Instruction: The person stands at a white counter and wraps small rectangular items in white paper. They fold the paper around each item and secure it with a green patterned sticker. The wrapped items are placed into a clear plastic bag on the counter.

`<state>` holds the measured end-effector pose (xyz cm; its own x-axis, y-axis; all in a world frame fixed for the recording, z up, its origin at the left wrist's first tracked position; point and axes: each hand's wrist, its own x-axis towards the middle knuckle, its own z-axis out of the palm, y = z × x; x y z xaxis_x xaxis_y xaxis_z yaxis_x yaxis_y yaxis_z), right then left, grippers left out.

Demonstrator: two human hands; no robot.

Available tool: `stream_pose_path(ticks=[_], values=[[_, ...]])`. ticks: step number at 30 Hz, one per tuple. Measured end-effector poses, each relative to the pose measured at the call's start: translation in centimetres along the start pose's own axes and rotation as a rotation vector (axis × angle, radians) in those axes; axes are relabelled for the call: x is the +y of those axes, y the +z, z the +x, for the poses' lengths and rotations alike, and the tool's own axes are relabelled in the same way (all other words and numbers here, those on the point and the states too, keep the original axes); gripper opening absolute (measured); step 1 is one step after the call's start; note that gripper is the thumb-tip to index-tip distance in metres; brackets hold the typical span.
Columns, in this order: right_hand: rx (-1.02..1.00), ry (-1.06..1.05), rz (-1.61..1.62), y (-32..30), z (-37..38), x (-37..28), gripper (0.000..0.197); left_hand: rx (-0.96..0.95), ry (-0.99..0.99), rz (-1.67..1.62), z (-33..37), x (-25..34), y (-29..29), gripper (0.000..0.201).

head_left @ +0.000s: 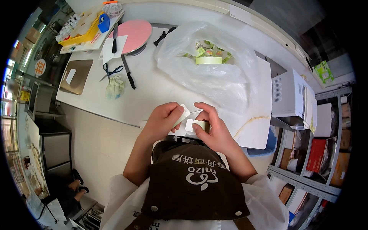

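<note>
At the table's near edge, just in front of my apron, I hold a small pale green paper box (202, 124) with white rounded flaps. My right hand (216, 130) is closed round it, the thumb pressing near a white flap. My left hand (160, 120) pinches another pale green piece (184, 110) with a white tab. Whether the two pieces belong to one box I cannot tell. Beyond my hands lies a large clear plastic bag (230, 82), its mouth showing several green printed boxes and one pale green box (209, 60).
To the left on the white table (149, 88) lie scissors (111, 70), a long knife (128, 73) and a crumpled clear bag (114, 87). Behind them stands a pink turntable (134, 35). A white appliance (288, 94) and metal shelves (303, 176) are on the right.
</note>
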<state>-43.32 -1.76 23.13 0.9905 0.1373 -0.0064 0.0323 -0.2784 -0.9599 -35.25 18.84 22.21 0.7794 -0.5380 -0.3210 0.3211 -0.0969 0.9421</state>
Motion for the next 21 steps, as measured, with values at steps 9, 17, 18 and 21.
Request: stream_pose_path(ticks=[9,17,18,21], values=[[-0.109,-0.096,-0.091,-1.4,-2.8,2.2,0.062,0.131,-0.018,0.129,-3.2,-2.9,5.0,0.025],[-0.101,-0.053,-0.006,-1.7,-6.6,1.1,0.065,0.106,-0.033,0.132,-6.4,-3.3,7.4,0.024],[-0.027,-0.083,0.002,-1.6,-7.3,1.0,0.061,0.087,-0.021,0.158,-6.5,-3.1,7.4,0.024],[0.147,-0.121,-0.049,-0.7,-9.5,1.6,0.044,0.054,0.028,0.200,-7.0,-2.8,7.5,0.024]])
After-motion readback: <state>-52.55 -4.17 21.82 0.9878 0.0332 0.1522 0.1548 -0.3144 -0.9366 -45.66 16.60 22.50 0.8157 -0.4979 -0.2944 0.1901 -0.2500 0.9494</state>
